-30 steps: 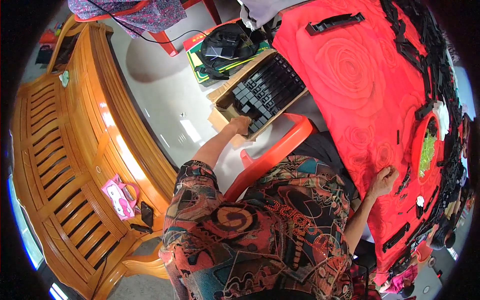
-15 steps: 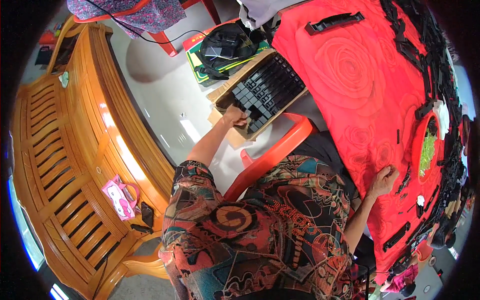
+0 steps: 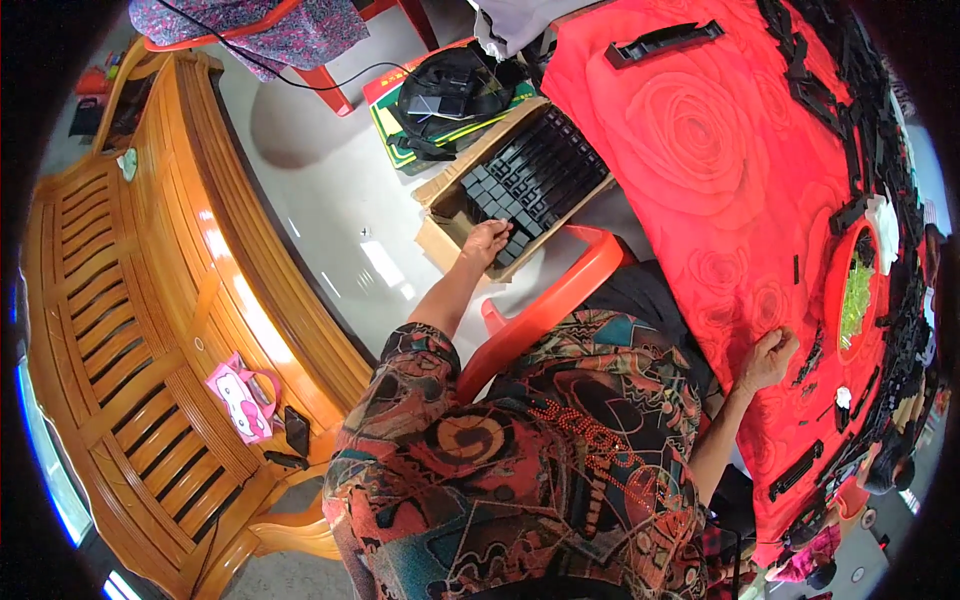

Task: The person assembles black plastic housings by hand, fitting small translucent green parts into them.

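Observation:
At the near end of an open cardboard box, my left hand is closed, its fingertips against the black plastic parts packed in rows inside. Whether it grips one of them is hidden. My right hand rests with curled fingers over the red tablecloth; anything inside it cannot be made out. Small black pieces lie just right of that hand. A red basin with yellow-green bits stands beyond them.
A red plastic chair stands between me and the box. Beyond the box, a black bag lies on a green-and-yellow carton. A wooden bench fills the left side. Long black parts lie on the table, many heaped along its far right edge.
My left hand has shifted slightly right and nearer to me at the box. A dark gap among the parts by its fingers no longer shows. My right hand is almost still.

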### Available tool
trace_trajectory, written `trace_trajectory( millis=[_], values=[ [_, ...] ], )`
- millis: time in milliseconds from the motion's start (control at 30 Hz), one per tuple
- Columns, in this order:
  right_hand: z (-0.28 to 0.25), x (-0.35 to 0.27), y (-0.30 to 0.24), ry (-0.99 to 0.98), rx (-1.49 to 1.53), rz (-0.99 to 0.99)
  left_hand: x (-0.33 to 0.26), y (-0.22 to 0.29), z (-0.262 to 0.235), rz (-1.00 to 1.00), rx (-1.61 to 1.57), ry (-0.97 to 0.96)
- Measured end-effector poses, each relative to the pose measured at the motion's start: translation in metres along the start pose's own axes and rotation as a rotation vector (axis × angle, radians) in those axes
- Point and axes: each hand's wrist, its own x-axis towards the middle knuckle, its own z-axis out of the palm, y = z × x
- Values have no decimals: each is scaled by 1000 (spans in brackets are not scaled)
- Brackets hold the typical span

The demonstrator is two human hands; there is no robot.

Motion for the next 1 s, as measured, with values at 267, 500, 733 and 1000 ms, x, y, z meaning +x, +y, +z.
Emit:
trace_trajectory(
  millis=[267,500,733,1000],
  values=[
    [0,-1,0,1,-21,11,-2,14,-12,-96,250,-42],
    [-1,0,-1,0,19,-17,1,6,-10,-55,269,72],
    [-2,1,-6,1,20,-23,3,1,-8,40,583,209],
    [-6,0,-8,3,19,-4,-58,8,47,478,1404,260]
  ],
)
